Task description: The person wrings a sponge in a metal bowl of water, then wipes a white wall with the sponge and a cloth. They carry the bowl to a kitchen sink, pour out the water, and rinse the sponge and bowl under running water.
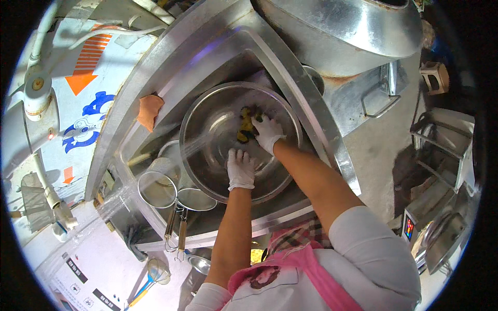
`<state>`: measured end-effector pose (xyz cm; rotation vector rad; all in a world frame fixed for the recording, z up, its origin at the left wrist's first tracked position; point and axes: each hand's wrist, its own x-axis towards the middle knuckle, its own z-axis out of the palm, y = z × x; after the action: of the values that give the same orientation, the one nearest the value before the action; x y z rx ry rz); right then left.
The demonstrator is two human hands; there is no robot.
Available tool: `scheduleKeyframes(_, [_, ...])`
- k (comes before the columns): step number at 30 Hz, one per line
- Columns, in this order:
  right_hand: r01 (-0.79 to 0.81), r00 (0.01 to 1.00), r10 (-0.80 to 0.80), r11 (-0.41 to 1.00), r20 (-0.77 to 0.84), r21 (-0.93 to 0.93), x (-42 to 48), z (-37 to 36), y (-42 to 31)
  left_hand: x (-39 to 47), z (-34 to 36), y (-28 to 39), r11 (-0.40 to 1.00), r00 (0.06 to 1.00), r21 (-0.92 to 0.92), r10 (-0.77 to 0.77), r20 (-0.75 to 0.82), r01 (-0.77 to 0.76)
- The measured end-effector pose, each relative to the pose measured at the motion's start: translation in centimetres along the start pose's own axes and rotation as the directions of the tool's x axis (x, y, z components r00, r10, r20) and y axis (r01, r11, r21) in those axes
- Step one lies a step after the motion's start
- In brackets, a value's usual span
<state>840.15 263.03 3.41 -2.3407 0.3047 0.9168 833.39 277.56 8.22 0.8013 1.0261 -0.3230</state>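
A wide stainless steel basin [194,155] sits in a metal sink [183,83]. My right hand [267,131], in a white glove, reaches into it with bent fingers on a yellow and dark soft thing [245,126]; whether that is a scrubber or food is unclear. Nearer to me, my left hand [240,167], also gloved, lies inside the basin with its fingers a little apart and holds nothing. Two round mesh strainers, one on the left [157,189] and one on the right [197,199], lean beside the basin with their handles over the sink's front edge.
An orange-pink cloth piece [150,112] lies on the sink's left ledge. A big metal vessel [350,35] stands beyond the sink at upper right. A small strainer [158,271] is at lower left. On the right are a metal-framed chair [443,144] and a stool [435,77].
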Motion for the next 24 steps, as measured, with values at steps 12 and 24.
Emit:
scheduleKeyframes(12, [-0.092,0.992,0.076,0.980,-0.097,-0.174,-0.5,1.2,-0.3,0.1,-1.1,-0.9,0.995,0.999,0.090,-0.042,-0.004,0.042])
scheduleKeyframes(24, [0.486,0.862,-0.322,0.744,-0.392,0.459,-11.1,1.6,-4.7,3.6,-4.2,-1.6,0.949,0.858,-0.183,-0.134,0.496,0.255])
